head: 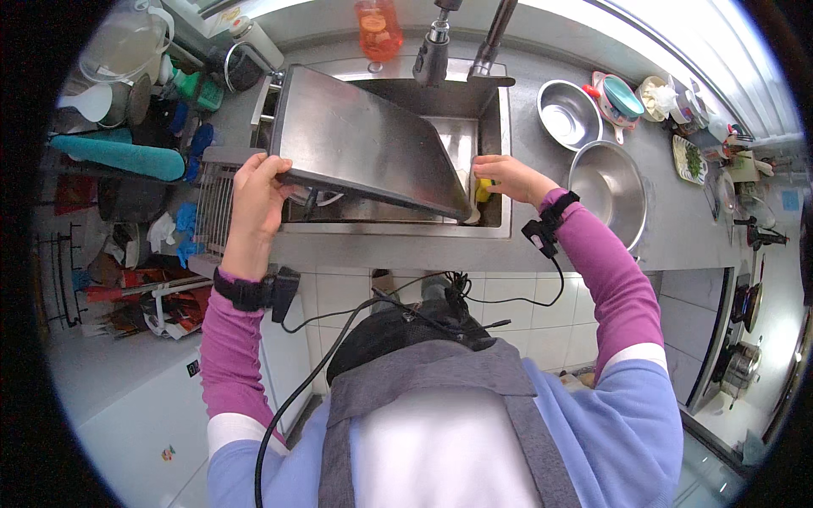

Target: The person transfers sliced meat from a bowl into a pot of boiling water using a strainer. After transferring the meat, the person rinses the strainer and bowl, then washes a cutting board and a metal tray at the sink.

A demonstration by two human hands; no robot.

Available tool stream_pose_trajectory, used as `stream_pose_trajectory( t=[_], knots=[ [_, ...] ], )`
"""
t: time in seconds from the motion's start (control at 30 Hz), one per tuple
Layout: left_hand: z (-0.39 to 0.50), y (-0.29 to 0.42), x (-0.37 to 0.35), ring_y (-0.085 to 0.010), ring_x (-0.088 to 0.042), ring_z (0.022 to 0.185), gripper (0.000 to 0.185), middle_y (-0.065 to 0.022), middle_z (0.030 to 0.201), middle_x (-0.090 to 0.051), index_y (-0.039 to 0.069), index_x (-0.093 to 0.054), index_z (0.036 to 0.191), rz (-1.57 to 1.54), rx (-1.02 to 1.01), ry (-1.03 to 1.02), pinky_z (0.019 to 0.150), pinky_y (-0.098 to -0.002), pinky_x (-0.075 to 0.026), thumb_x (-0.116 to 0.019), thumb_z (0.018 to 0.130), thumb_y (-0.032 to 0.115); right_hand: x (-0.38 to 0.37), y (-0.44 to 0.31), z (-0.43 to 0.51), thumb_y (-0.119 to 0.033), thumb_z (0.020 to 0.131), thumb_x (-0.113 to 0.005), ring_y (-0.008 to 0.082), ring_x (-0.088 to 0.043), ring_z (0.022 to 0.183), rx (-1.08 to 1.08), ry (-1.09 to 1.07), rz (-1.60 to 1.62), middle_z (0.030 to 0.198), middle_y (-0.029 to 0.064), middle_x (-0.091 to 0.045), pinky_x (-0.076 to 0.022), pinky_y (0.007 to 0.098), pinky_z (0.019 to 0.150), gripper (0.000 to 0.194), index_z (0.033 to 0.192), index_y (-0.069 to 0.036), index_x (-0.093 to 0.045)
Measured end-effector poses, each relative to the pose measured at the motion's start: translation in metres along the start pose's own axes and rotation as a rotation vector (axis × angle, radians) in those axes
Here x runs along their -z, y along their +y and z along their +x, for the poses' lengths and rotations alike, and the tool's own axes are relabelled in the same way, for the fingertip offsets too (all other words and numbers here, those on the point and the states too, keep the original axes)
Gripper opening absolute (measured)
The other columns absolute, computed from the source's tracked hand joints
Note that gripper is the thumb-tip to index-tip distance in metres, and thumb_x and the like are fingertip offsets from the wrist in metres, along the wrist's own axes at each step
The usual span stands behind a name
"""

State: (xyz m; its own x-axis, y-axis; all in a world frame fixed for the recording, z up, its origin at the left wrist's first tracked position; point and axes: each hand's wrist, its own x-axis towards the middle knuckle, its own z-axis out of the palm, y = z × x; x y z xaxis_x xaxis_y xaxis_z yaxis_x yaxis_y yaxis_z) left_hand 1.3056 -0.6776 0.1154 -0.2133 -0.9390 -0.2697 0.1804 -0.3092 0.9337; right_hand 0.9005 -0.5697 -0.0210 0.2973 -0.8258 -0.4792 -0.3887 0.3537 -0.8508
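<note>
My left hand [259, 190] grips the near left corner of a large flat metal tray [362, 143], which tilts over the stainless steel sink [400, 230]. The thumb lies on its upper face. My right hand [511, 178] is over the right side of the basin, beside something yellow [484, 190] that its fingers touch or nearly touch; whether they hold it I cannot tell. A pale handle-like thing [473, 213] stands next to it, near the tray's right end. Under the tray, part of a round rim shows in the sink. The faucet [434, 54] rises behind the basin.
Two steel bowls [569, 114] [608, 190] stand right of the sink. A bottle of orange-red liquid [379, 32] is behind it. Left of the sink are a wire rack [213, 206] and a teal cylindrical thing [120, 155]. Black cables [356, 317] hang before me.
</note>
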Motion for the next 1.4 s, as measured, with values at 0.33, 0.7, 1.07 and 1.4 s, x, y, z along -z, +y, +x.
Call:
stream_pose_trajectory(
  t=[0.33, 0.7, 1.07, 1.4],
  knots=[
    [0.023, -0.063, -0.030, -0.0128, -0.057, 0.076, 0.022, -0.0041, 0.087, -0.057, 0.003, -0.052, 0.098, 0.057, -0.016, 0.151, 0.064, -0.0284, -0.048, -0.061, 0.079, 0.004, 0.016, -0.024, -0.015, -0.019, 0.088, -0.060, 0.0251, -0.030, 0.135, -0.206, 0.168, 0.573, 0.145, 0.0167, -0.033, -0.0311, 0.0390, 0.108, 0.061, 0.138, 0.005, -0.034],
    [-0.003, -0.111, -0.025, -0.0116, -0.056, 0.087, 0.032, -0.0080, 0.100, -0.059, -0.003, -0.044, 0.109, 0.220, -0.139, 0.000, 0.078, -0.0247, -0.046, -0.061, 0.082, 0.000, 0.058, -0.045, 0.039, -0.015, 0.081, -0.064, 0.0295, -0.014, 0.141, -0.047, 0.559, -0.017, 0.153, 0.0211, -0.010, -0.0161, 0.0354, 0.114, 0.089, 0.147, 0.001, -0.008],
    [-0.009, -0.123, -0.005, -0.0124, -0.056, 0.090, 0.035, -0.0071, 0.101, -0.059, -0.002, -0.046, 0.111, 0.372, -0.011, -0.088, 0.081, -0.0254, -0.045, -0.063, 0.081, 0.002, 0.096, -0.049, 0.066, -0.021, 0.072, -0.068, 0.0343, -0.034, 0.132, -0.115, 0.602, -0.510, 0.138, 0.0254, -0.037, -0.0282, 0.0352, 0.110, 0.075, 0.133, 0.010, -0.037],
    [-0.015, -0.129, 0.011, -0.0119, -0.057, 0.083, 0.039, -0.0079, 0.096, -0.059, -0.005, -0.049, 0.107, 0.609, -0.014, -0.081, 0.073, -0.0261, -0.047, -0.071, 0.078, 0.010, 0.068, -0.141, 0.039, -0.027, 0.079, -0.070, 0.0276, -0.032, 0.135, 0.383, 0.637, -0.351, 0.144, 0.0185, -0.036, -0.0296, 0.0356, 0.108, 0.080, 0.143, -0.001, -0.029]
  ],
)
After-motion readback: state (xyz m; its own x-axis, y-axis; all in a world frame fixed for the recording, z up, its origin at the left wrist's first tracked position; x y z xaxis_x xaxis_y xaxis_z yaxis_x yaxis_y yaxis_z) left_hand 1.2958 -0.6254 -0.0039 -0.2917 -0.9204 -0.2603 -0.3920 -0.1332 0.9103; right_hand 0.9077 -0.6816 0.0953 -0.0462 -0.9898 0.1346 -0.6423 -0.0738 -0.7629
